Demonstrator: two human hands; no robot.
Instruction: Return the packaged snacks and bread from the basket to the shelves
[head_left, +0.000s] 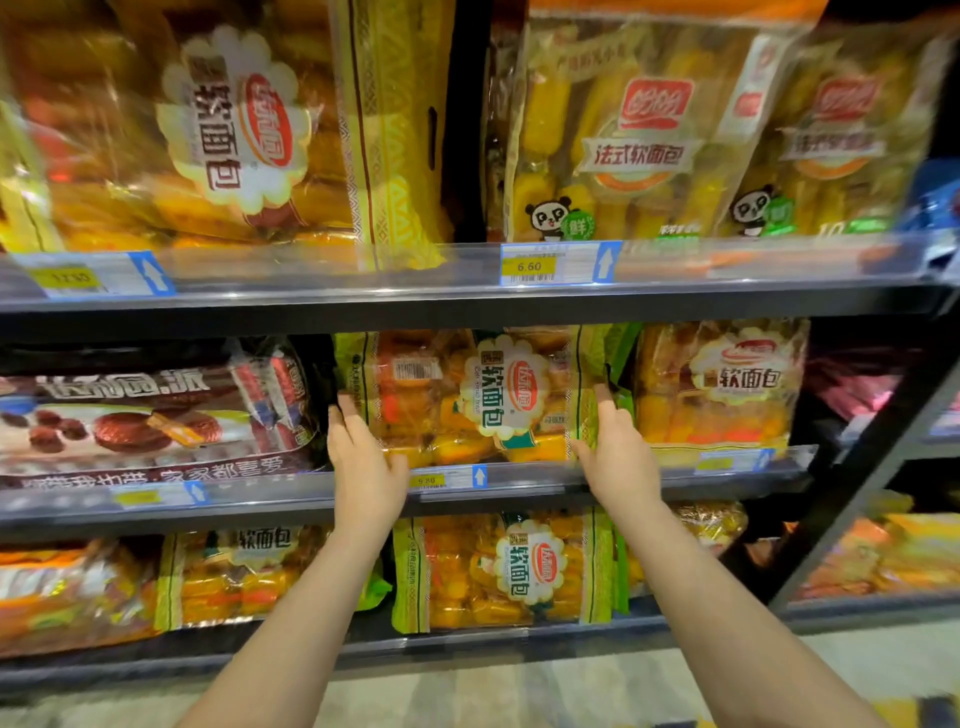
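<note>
Store shelves (467, 301) fill the view, packed with bagged bread. On the middle shelf stands a green-edged bread bag (483, 395), its label reading "软面包" under a red oval logo. Left hand (363, 457) presses its left edge and right hand (615, 452) its right edge, fingers fairly straight and close together against the plastic. A price tag (529, 266) above reads "6.60"; the bags (639, 145) over it say "法式软面包". To the left lies a brown pie pack (145, 415).
</note>
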